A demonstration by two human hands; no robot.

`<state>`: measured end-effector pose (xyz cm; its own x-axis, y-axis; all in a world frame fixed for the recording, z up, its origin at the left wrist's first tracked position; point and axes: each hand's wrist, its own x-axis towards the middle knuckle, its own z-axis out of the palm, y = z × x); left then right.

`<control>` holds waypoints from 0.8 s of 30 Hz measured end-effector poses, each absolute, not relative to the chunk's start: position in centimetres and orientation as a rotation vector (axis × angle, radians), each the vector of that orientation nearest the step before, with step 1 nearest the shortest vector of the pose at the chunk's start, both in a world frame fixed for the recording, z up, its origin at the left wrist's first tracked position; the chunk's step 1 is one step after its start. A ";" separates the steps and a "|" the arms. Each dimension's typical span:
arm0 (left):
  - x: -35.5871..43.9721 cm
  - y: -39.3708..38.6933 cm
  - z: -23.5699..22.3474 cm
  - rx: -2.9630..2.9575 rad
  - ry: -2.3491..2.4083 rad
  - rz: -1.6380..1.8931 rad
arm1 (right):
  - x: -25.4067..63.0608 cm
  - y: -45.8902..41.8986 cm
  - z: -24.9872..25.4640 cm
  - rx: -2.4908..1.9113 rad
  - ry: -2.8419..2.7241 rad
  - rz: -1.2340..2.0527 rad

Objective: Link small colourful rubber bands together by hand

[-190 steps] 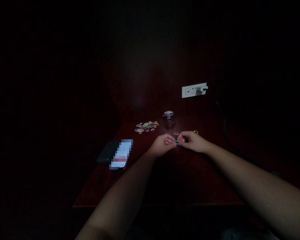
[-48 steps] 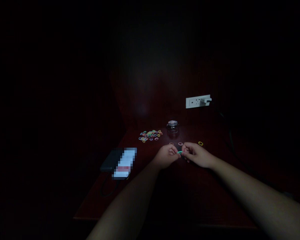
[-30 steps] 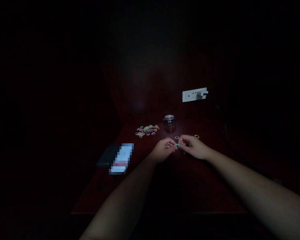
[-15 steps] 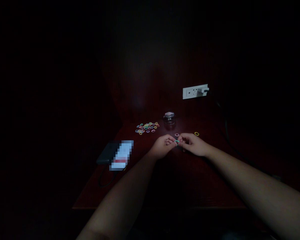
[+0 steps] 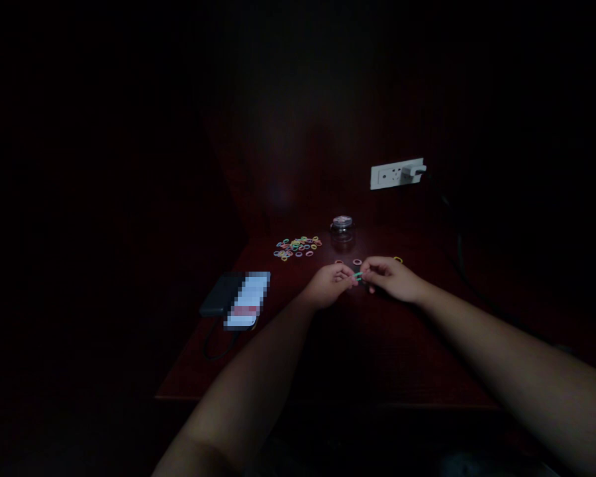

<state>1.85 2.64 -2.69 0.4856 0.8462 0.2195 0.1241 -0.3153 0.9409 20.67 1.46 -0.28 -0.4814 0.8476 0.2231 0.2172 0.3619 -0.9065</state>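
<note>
Between my two hands is a small green hair tie [image 5: 358, 275], pinched at both sides. My left hand [image 5: 329, 285] grips its left side with thumb and fingertips, and my right hand [image 5: 390, 278] grips the right side. Just beyond the fingers lie a pink hair tie [image 5: 357, 262] and an orange-pink one [image 5: 338, 262], the latter partly covered by my left hand. A yellow hair tie [image 5: 398, 259] sits behind my right hand. Farther left is a loose pile of hair ties [image 5: 298, 246] in several colours.
A clear lidded jar [image 5: 342, 232] stands near the back wall. At the left of the dark red table [image 5: 377, 358] lie a phone [image 5: 248, 299] with a blurred screen and a black power bank [image 5: 221, 293] with a cable. A wall socket [image 5: 396, 173] holds a plugged-in charger.
Both hands keep hold of the green hair tie, which changes shape between the fingers, now drawn into a narrow loop. The camera view shifts slightly. The pile and jar stay put.
</note>
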 end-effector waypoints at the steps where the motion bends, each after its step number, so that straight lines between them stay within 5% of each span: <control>1: 1.8 2.7 -2.7 1.746 0.812 0.918 | 20.7 1.4 -0.2 -0.916 -1.881 1.153; 9: 1.8 2.2 -2.0 1.708 0.759 0.909 | 20.8 1.6 -0.7 -0.756 -1.550 1.415; 24: 2.3 2.0 -2.1 1.679 0.789 0.880 | 20.6 1.1 -0.3 -0.833 -1.605 1.365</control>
